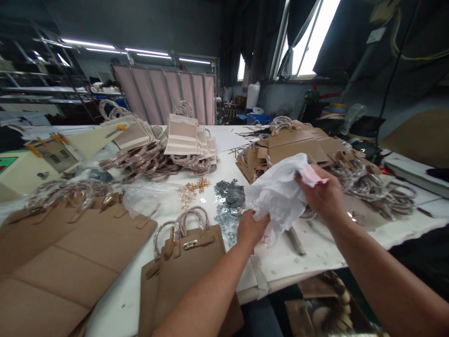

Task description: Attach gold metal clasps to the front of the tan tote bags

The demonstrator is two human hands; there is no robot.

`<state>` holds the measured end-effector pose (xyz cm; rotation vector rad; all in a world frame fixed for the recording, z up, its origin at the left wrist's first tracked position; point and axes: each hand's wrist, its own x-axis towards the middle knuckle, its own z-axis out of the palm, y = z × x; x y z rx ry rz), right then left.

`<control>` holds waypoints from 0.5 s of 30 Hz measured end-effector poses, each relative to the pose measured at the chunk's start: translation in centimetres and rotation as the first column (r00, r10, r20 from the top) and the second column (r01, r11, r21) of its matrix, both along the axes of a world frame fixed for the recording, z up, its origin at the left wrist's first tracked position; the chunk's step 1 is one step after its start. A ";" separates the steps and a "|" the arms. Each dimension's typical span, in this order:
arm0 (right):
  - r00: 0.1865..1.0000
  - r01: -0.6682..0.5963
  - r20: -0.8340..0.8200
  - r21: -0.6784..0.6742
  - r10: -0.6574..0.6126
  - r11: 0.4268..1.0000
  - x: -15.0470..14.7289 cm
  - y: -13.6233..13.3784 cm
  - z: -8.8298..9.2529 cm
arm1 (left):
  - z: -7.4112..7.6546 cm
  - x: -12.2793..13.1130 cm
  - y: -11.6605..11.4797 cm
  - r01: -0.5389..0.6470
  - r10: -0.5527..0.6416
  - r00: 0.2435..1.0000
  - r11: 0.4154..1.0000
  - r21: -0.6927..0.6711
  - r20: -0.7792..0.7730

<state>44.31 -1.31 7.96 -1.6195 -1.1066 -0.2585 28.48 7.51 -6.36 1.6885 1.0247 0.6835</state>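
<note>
A crumpled sheet of white paper [280, 189] is held up over the white table between my two hands. My right hand [321, 192] pinches its upper right part, where a pink piece [313, 176] shows. At the paper's lower left edge, my left hand [251, 228] has its fingers closed on it. Just left of the paper lie a pile of small dark grey metal plates [229, 194] and a scatter of gold-coloured pieces [198, 186]. A tan handbag [191, 267] with wrapped handles and a metal clasp is below my left hand, partly behind my forearm.
Flat tan bag pieces [66, 252] cover the table's left side. Beige bag parts [182, 133] are stacked at the back, with more tan ones [301, 142] at the back right. A cream machine [59, 157] stands far left. Below the table edge is an open box [298, 316].
</note>
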 end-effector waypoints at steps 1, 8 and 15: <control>1.000 -0.004 0.001 0.015 0.004 1.000 -0.1 0.0 0.3 | 0.0 0.1 0.1 -0.007 0.007 1.000 1.000 0.000 0.003; 0.996 -0.076 -0.032 0.048 0.078 0.996 -0.2 0.2 -0.1 | 0.7 0.2 0.8 0.027 -0.019 0.972 0.999 -0.029 0.235; 0.994 -0.103 -0.036 0.056 0.105 0.993 -1.0 -0.4 1.5 | -0.6 0.9 1.6 -0.032 0.048 0.969 0.997 -0.069 0.242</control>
